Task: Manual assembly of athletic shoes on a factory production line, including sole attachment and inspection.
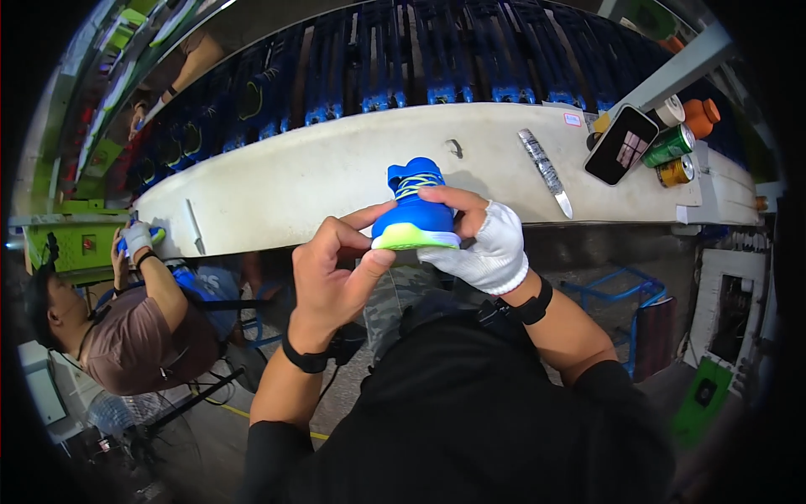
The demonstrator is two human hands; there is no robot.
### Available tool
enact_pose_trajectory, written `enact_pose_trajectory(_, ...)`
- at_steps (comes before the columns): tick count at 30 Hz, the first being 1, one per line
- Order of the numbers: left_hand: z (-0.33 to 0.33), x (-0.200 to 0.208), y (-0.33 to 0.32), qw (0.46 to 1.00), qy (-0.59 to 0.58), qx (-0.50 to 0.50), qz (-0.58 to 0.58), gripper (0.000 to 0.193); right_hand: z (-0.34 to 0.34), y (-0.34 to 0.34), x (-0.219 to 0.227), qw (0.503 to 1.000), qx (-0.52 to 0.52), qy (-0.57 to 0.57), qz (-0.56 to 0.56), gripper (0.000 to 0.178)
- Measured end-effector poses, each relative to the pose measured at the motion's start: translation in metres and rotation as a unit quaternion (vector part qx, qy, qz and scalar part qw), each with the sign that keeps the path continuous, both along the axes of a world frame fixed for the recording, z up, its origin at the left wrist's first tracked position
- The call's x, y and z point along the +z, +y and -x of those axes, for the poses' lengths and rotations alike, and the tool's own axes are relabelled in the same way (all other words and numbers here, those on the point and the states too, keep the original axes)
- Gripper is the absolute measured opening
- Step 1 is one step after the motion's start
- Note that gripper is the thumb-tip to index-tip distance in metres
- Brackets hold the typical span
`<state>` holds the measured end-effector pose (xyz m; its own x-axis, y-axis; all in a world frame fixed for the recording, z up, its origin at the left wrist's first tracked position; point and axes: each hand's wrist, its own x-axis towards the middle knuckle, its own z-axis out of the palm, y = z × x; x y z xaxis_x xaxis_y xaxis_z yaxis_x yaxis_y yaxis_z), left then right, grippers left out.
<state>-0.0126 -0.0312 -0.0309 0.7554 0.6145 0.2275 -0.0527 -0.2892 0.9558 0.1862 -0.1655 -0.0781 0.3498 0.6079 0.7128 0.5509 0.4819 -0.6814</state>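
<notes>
My fingers pinch a small blue sneaker (414, 214) from both sides, just above the near edge of the long white workbench (277, 189). My bare left hand (332, 273) has thumb and forefinger closed on the heel end of its lime-green sole, which steadies it without covering the upper. My right hand (478, 239), in a white fingerless glove, wraps over the toe end with the fingers curled across the top, so the shoe sits level, sole down, side toward me, easy to look over. On the bench a long metal knife (546, 172) lies off to the right, within reach yet clear of my hands. Farther right, a dark phone (621, 144) leans beside a few cans (672, 155). Rows of blue shoes (420, 59) line the rack behind the bench. At my left, a co-worker's gloved hand (134, 239) holds another blue shoe at the bench end.
</notes>
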Motion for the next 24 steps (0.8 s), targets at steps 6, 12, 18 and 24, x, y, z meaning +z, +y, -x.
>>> enact_pose_trajectory(6, -0.009, 0.056, 0.015, 0.917, 0.194, -0.040, -0.345, 0.107, 0.016, -0.002, -0.002, 0.993, 0.023, -0.076, 0.084, 0.041)
enact_pose_trajectory(12, 0.005, 0.044, 0.030, 0.924, 0.225, -0.081, -0.300, 0.102, 0.001, -0.023, -0.029, 0.964, -0.067, -0.107, 0.233, 0.036)
enact_pose_trajectory(18, 0.021, 0.030, 0.024, 0.949, 0.254, -0.006, -0.188, 0.083, 0.004, -0.018, -0.041, 0.965, -0.076, -0.075, 0.240, 0.036)
enact_pose_trajectory(24, 0.045, 0.021, 0.027, 0.948, 0.267, -0.003, -0.172, 0.079, 0.015, -0.010, -0.041, 0.959, -0.085, -0.096, 0.252, 0.039)
